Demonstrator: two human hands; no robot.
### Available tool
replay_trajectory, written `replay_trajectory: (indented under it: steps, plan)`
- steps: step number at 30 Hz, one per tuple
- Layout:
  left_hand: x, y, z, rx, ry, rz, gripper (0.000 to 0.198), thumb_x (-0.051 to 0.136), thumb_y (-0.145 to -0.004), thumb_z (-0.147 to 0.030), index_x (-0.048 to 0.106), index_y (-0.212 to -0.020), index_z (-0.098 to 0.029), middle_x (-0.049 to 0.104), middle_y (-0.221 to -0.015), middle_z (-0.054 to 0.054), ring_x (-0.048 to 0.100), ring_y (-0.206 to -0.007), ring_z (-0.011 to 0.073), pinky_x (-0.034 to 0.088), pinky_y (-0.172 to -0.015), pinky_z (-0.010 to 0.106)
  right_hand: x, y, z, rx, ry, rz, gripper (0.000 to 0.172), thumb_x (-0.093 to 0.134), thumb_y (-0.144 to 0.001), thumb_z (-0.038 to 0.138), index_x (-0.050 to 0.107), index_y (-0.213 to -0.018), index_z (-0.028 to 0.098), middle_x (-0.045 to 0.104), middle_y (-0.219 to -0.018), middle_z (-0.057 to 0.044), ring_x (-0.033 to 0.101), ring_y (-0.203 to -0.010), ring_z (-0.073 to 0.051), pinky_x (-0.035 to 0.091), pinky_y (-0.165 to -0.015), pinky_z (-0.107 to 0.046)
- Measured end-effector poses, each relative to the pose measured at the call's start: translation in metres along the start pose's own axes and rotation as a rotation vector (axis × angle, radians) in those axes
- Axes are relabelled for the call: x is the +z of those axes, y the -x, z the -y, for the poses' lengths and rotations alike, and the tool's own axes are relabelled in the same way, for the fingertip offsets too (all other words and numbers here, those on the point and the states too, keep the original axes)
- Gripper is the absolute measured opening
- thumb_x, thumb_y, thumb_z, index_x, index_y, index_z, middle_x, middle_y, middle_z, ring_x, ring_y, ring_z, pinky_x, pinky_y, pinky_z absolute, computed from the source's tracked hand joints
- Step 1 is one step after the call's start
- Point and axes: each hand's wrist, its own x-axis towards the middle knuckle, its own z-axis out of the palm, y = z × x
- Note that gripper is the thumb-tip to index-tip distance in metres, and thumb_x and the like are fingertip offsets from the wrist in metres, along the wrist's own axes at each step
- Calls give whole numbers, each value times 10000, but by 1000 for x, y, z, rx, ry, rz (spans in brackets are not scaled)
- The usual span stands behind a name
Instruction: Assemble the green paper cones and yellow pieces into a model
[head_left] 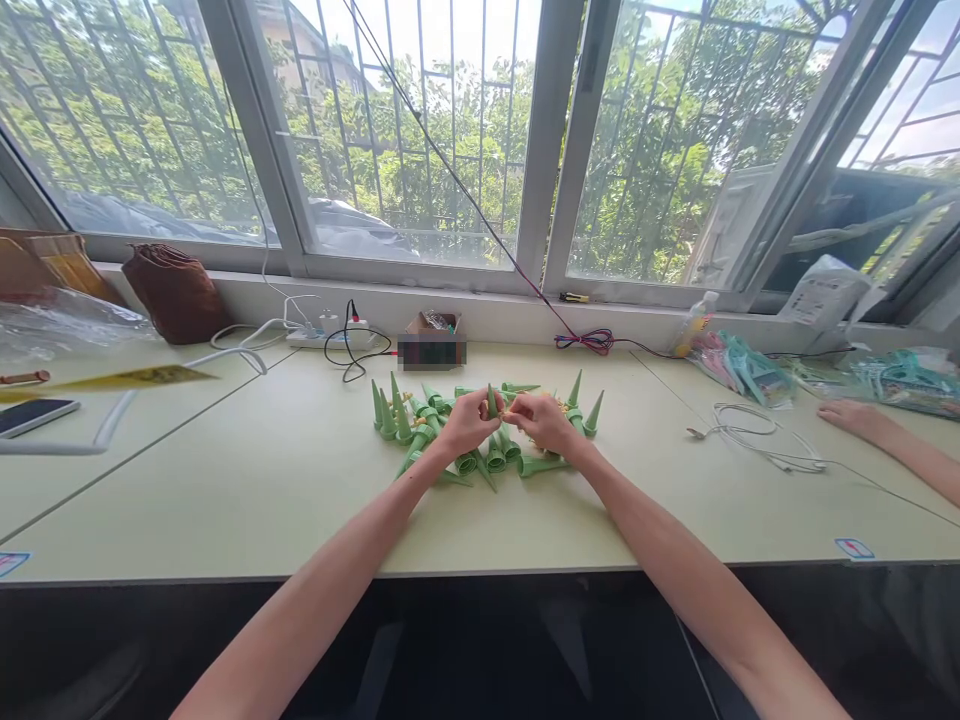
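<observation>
My left hand (469,422) is closed around a green plastic cone-shaped spike (492,401), its point upward. Close beside it, the fingers of my right hand (546,420) are pinched together near the spike's side. A small yellowish bit seems to show at those fingertips, but I cannot make out what it is. Under and around both hands lie several more green spikes, some standing on their wide ends like this one (401,412), others on their sides with hollow ends showing, such as this spike (541,466). Small yellowish pieces are scattered among them, partly hidden.
Behind the pile stand a small box (433,345) and a power strip (330,338) with cables. A brown bag (174,295) is at the back left. To the right lie a white cable (772,425), plastic packets (742,368), a bottle (695,325) and another person's hand (855,418).
</observation>
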Motion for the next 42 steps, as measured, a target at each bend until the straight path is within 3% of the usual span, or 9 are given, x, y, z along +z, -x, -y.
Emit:
replay_trajectory:
  steps: [4, 10, 18, 27, 42]
  plan:
    - [0, 0, 2, 11, 15, 3, 105, 582, -685, -160, 611, -786, -169, 408, -549, -59, 380, -527, 81, 389, -533, 193, 1, 0, 0, -15, 25, -25, 350, 637, -831, 464, 532, -652, 182, 506, -519, 33, 414, -515, -105, 337, -536, -240]
    - [-1, -1, 4, 29, 20, 9, 78, 584, -699, -169, 630, -762, -166, 493, -609, -35, 380, -541, 78, 413, -567, 209, 2, 1, -2, -31, 13, -22, 367, 649, -823, 469, 507, -636, 186, 489, -519, 36, 402, -516, -105, 324, -531, -243]
    - [-2, -1, 1, 31, 29, 7, 89, 586, -698, -181, 642, -764, -166, 491, -601, -35, 390, -540, 82, 409, -573, 214, 2, 1, -1, -32, 21, -10, 400, 626, -834, 502, 487, -629, 187, 452, -525, 44, 369, -520, -98, 313, -524, -237]
    - [-2, 0, -1, 37, 15, -7, 100, 566, -681, -169, 629, -759, -171, 369, -541, -66, 350, -536, 81, 355, -530, 190, 1, 1, 0, -27, 14, -5, 356, 610, -843, 436, 471, -628, 189, 426, -526, 49, 356, -523, -98, 300, -531, -240]
    - [-2, -1, 4, 49, 6, 21, 80, 568, -660, -135, 608, -726, -157, 491, -560, -46, 365, -518, 72, 321, -507, 183, 2, 2, -1, -25, 25, 17, 333, 607, -842, 386, 449, -625, 188, 374, -529, 58, 311, -534, -97, 271, -529, -236]
